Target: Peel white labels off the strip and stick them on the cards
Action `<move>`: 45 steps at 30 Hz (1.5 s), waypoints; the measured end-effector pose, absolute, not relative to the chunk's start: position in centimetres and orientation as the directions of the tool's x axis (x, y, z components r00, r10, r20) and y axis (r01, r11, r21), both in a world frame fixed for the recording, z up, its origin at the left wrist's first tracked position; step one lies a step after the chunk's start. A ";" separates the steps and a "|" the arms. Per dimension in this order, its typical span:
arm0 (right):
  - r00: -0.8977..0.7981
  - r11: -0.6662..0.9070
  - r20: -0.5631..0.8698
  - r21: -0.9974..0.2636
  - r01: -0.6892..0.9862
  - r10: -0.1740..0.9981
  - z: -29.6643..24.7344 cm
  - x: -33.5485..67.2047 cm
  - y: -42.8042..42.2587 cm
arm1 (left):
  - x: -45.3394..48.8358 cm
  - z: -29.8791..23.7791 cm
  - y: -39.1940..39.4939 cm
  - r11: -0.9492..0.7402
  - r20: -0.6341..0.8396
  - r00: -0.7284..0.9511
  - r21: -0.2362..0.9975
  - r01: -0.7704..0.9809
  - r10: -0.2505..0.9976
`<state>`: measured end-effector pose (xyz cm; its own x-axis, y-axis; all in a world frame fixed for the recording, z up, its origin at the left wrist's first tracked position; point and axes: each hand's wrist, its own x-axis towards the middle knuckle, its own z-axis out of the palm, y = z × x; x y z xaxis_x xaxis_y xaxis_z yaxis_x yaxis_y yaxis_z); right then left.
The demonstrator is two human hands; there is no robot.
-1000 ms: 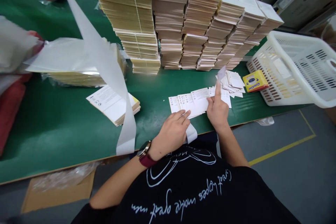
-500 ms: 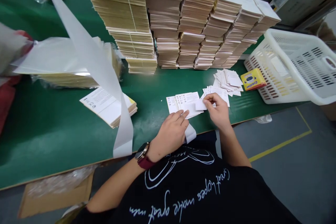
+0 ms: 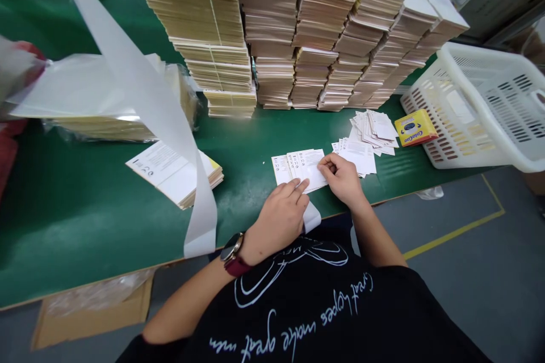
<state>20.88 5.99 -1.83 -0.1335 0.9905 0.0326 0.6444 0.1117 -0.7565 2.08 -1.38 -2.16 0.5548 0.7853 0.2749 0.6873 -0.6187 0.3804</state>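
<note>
The flat left hand [image 3: 281, 218] and gripping right hand [image 3: 340, 178] hold printed cards [image 3: 304, 169], near a slotted white plastic basket [image 3: 426, 130] containing a white sheet [image 3: 458, 106].

Tall paper stacks on a green workbench

Stacks of printed sheets [image 3: 272, 17] line the far side of the green workbench [image 3: 63, 210]; at right, a yellow packet [image 3: 415, 127] touches a white plastic basket [image 3: 451, 142].

leaflet [image 3: 307, 165] txt illegible | stacks [image 3: 200, 5] cut off top | red item [image 3: 6, 161] cut off L
</note>
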 end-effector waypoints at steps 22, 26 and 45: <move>-0.117 0.141 0.079 -0.635 0.759 0.990 -1.3 21.2 5.5 | 1.7 -2.4 -1.3 -0.620 0.385 0.487 0.459 0.636 0.784; -0.029 0.161 0.231 -0.578 0.800 0.972 -0.2 24.4 6.0 | 1.1 -2.1 -1.3 -0.504 0.415 0.287 0.727 0.465 0.863; -0.484 0.321 0.150 -0.901 0.292 0.862 0.3 19.9 0.3 | 1.8 -1.7 -1.6 -0.610 0.709 0.099 0.517 0.600 0.698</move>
